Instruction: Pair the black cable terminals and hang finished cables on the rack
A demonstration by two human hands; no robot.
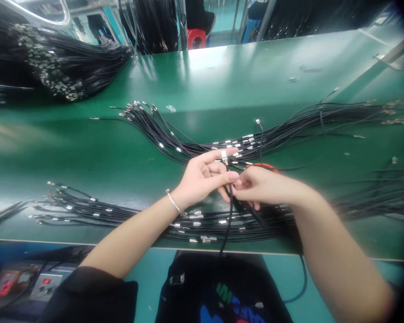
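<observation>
My left hand (202,177) grips a black cable (229,202) between thumb and fingers, and a silver metal terminal (224,157) stands up at the cable's end. My right hand (265,186) pinches the same cable just below, its fingertips close to my left thumb. An orange-handled tool (262,167) lies partly hidden behind my right hand, though its kind cannot be told. Under both hands, two long bundles of black cables with metal terminals (218,148) (195,229) lie across the green workbench (87,143).
A large heap of terminated black cables (54,58) lies at the far left of the bench. Beyond the far edge stand a red stool (197,39) and hanging cables (151,27). Below the near edge (188,248) are a dark garment (218,287) and a red-lit electrical panel (45,285).
</observation>
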